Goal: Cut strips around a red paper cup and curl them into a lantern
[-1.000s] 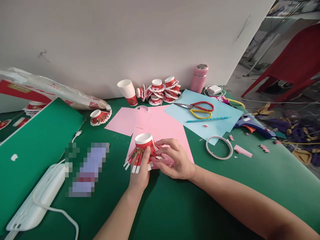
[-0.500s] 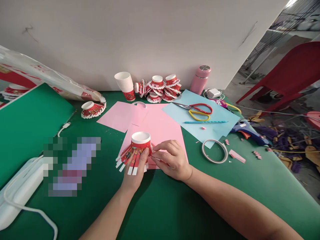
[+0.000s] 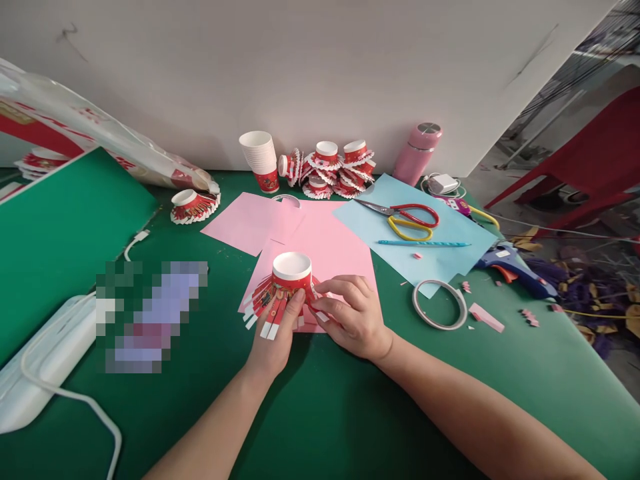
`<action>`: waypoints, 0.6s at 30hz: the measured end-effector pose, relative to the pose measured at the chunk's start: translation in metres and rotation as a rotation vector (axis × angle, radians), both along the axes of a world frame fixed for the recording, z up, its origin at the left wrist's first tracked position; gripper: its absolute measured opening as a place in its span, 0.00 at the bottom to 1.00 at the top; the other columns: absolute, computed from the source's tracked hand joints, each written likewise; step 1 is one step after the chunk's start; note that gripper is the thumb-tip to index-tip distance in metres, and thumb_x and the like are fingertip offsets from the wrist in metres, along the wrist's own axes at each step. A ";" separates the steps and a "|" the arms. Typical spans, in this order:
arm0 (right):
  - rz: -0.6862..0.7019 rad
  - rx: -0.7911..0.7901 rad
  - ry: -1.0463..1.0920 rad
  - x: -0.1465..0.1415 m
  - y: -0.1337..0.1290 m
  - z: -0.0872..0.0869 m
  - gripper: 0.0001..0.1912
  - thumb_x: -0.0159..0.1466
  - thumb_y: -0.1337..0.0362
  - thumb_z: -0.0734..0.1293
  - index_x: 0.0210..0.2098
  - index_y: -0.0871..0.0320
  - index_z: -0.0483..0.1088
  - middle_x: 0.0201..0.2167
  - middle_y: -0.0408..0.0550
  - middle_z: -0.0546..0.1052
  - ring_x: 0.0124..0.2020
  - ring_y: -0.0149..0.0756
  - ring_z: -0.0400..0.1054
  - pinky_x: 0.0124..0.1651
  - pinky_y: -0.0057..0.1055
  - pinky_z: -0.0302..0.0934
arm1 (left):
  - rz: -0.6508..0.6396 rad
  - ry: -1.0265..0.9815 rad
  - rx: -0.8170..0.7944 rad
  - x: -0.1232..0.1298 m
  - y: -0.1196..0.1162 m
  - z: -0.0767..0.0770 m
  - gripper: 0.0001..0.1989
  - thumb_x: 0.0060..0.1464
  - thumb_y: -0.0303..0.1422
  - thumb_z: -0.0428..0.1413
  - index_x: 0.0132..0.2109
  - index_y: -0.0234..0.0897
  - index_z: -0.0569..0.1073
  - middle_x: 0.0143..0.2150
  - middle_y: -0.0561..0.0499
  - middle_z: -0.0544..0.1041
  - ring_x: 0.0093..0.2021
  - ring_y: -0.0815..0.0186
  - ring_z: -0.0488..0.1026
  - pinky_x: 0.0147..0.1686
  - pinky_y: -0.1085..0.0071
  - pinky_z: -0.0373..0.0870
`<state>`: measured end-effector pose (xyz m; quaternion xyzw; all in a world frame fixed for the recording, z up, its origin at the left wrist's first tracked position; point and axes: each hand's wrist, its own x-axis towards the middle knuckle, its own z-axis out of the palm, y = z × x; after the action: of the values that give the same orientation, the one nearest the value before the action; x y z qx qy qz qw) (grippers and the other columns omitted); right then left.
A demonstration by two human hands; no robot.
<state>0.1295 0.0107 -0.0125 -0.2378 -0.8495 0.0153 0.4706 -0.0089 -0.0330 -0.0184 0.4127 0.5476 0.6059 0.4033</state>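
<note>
A red paper cup [image 3: 291, 268], upside down with its wall cut into strips that flare outward, is in my left hand [image 3: 277, 333]. My left thumb presses on the front strips while the other fingers are hidden underneath. My right hand [image 3: 353, 313] pinches a strip on the cup's right side between thumb and fingertips. Below the cup lies pink paper [image 3: 335, 247]. Similar cut cups [image 3: 327, 163] are piled by the wall, and another cut cup [image 3: 194, 205] sits farther left.
Stacked uncut cups [image 3: 260, 160] and a pink bottle [image 3: 419, 153] stand along the wall. Scissors [image 3: 410, 217] and a blue pencil [image 3: 423, 243] lie on blue paper [image 3: 450, 230]. A tape roll [image 3: 440, 305] and a glue gun [image 3: 517, 267] are at right, a white power strip [image 3: 47, 363] at left.
The view has shifted, so most things sit a little farther right and higher. Both hands still hold the cup, and the strips near my right fingers have moved slightly.
</note>
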 end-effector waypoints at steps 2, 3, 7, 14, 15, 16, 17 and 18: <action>-0.007 0.004 -0.004 0.000 -0.001 0.000 0.06 0.58 0.70 0.65 0.34 0.53 0.67 0.37 0.46 0.76 0.39 0.37 0.68 0.39 0.35 0.62 | -0.030 -0.037 -0.028 0.000 -0.001 -0.001 0.16 0.50 0.41 0.56 0.43 0.36 0.74 0.41 0.44 0.78 0.45 0.56 0.74 0.43 0.62 0.71; -0.010 0.006 -0.004 0.000 -0.001 0.001 0.06 0.58 0.70 0.65 0.34 0.53 0.67 0.37 0.46 0.76 0.39 0.37 0.68 0.39 0.34 0.62 | -0.039 -0.045 -0.036 0.000 -0.001 -0.001 0.16 0.50 0.41 0.56 0.43 0.36 0.74 0.41 0.44 0.78 0.45 0.56 0.74 0.44 0.62 0.70; -0.021 0.017 0.004 -0.001 -0.001 0.001 0.06 0.58 0.70 0.66 0.33 0.54 0.67 0.37 0.46 0.76 0.39 0.37 0.67 0.40 0.34 0.62 | -0.062 -0.063 -0.056 -0.001 -0.002 -0.003 0.17 0.50 0.41 0.56 0.45 0.37 0.74 0.43 0.45 0.77 0.48 0.55 0.72 0.46 0.61 0.69; -0.001 0.017 0.023 -0.001 0.001 -0.001 0.07 0.57 0.71 0.66 0.34 0.55 0.66 0.36 0.46 0.76 0.40 0.37 0.68 0.40 0.34 0.63 | -0.074 -0.044 -0.051 -0.004 -0.002 -0.008 0.14 0.50 0.39 0.57 0.44 0.40 0.75 0.45 0.46 0.76 0.49 0.54 0.71 0.47 0.58 0.68; -0.001 0.015 0.024 -0.001 0.001 0.000 0.06 0.57 0.71 0.66 0.34 0.55 0.66 0.36 0.46 0.76 0.40 0.36 0.68 0.40 0.34 0.63 | -0.079 -0.038 -0.043 -0.005 -0.002 -0.009 0.14 0.50 0.38 0.57 0.44 0.41 0.75 0.44 0.46 0.76 0.49 0.54 0.71 0.47 0.58 0.69; -0.001 0.014 0.025 -0.001 0.001 0.000 0.06 0.58 0.71 0.66 0.33 0.55 0.66 0.36 0.46 0.76 0.39 0.36 0.68 0.40 0.34 0.63 | -0.083 -0.030 -0.033 -0.005 -0.002 -0.009 0.14 0.50 0.38 0.57 0.44 0.41 0.75 0.44 0.46 0.77 0.48 0.54 0.72 0.46 0.58 0.69; -0.002 0.011 0.025 -0.001 0.001 0.000 0.06 0.58 0.71 0.66 0.33 0.55 0.66 0.36 0.46 0.76 0.39 0.36 0.68 0.39 0.34 0.63 | -0.081 -0.021 -0.021 -0.005 -0.002 -0.010 0.13 0.49 0.38 0.57 0.43 0.41 0.75 0.43 0.46 0.77 0.48 0.54 0.72 0.46 0.57 0.70; -0.001 0.007 0.024 -0.001 0.001 0.001 0.05 0.58 0.71 0.66 0.33 0.55 0.66 0.36 0.46 0.76 0.39 0.36 0.68 0.39 0.34 0.63 | -0.078 -0.012 -0.012 -0.005 -0.002 -0.010 0.13 0.49 0.37 0.57 0.43 0.41 0.75 0.42 0.46 0.77 0.48 0.54 0.72 0.46 0.57 0.70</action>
<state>0.1282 0.0118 -0.0120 -0.2363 -0.8436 0.0148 0.4819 -0.0141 -0.0353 -0.0287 0.4277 0.5323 0.5890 0.4321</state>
